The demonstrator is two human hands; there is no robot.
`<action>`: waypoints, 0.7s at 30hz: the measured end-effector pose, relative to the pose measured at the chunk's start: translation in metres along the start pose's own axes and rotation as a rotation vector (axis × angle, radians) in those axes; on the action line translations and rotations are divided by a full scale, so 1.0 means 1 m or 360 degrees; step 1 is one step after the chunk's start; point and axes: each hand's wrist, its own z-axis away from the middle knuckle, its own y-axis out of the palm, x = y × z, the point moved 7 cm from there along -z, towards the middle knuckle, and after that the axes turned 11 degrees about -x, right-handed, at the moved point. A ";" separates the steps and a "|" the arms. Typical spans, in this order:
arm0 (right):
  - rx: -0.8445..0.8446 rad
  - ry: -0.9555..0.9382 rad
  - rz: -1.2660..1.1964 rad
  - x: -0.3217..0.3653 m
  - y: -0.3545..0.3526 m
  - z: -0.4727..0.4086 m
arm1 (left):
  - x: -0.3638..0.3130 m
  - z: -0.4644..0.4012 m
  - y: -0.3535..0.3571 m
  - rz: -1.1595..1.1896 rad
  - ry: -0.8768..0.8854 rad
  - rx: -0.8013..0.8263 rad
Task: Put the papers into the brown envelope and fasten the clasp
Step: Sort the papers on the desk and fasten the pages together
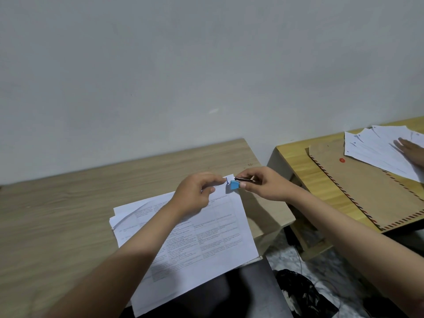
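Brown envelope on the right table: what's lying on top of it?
A fanned pile of white papers covers the brown envelope at its far end, with another person's hand resting on them. The red clasp disc shows; anything beneath the papers is hidden.

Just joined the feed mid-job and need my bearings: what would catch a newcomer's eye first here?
At centre, the left hand and right hand meet over a blue binder clip at the top corner of the printed papers on the near table. On the right-hand table lies the brown envelope, with loose sheets fanned on it under another person's hand.
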 end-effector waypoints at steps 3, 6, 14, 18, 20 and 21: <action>0.0019 -0.0007 0.0016 0.000 -0.001 -0.001 | -0.002 0.000 0.003 -0.0137 0.0093 0.0020; 0.0009 -0.0045 0.0015 0.003 -0.003 -0.003 | -0.005 0.000 0.004 -0.0204 0.0140 0.0028; 0.0026 -0.0098 0.0154 0.008 -0.003 -0.007 | -0.009 -0.003 0.003 -0.0265 0.0213 0.0003; 0.0075 -0.0173 0.0279 0.015 -0.002 -0.008 | -0.011 -0.003 0.003 -0.0308 0.0241 0.0010; 0.0102 -0.0187 0.0290 0.018 0.000 -0.009 | -0.012 -0.003 0.003 -0.0317 0.0250 0.0016; 0.0112 -0.0191 0.0296 0.018 0.001 -0.009 | -0.012 -0.003 0.004 -0.0324 0.0254 0.0020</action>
